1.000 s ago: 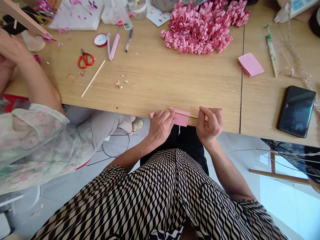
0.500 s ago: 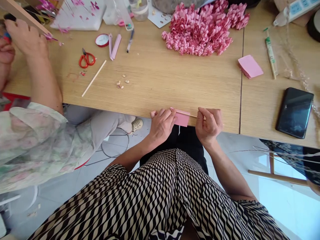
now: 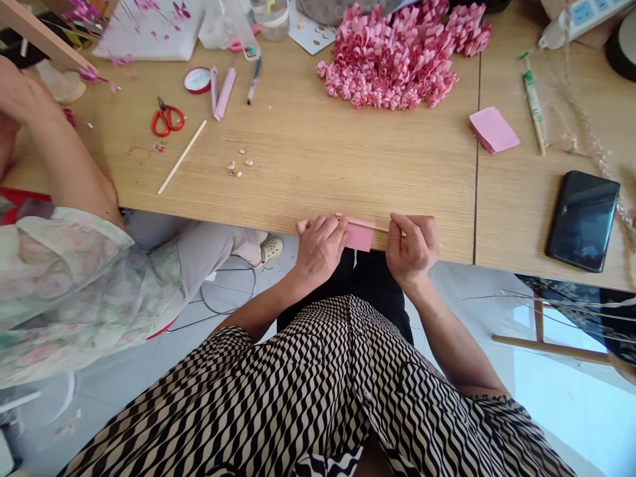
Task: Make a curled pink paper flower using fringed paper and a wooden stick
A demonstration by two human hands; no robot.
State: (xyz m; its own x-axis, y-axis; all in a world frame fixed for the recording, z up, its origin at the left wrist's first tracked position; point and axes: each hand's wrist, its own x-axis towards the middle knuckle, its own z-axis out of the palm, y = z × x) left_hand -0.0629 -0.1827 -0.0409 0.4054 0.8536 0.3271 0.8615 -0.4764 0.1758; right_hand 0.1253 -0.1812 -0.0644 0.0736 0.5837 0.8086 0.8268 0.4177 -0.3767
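Our right grip (image 3: 413, 245) pinches a thin stick (image 3: 381, 230); our left grip (image 3: 322, 248) holds pink paper (image 3: 360, 238) against it.
Paper's at the near edge of our bench (image 3: 298, 189), visible between both grips; farther out, a pink stack (image 3: 494, 129) right, curled pink strips (image 3: 392, 63) beyond.

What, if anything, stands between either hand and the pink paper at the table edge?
Nothing visible blocks either one. The left hand has its fingers on the left part of the pink paper. The right hand is off its right edge; only the thin stick it holds spans that gap.
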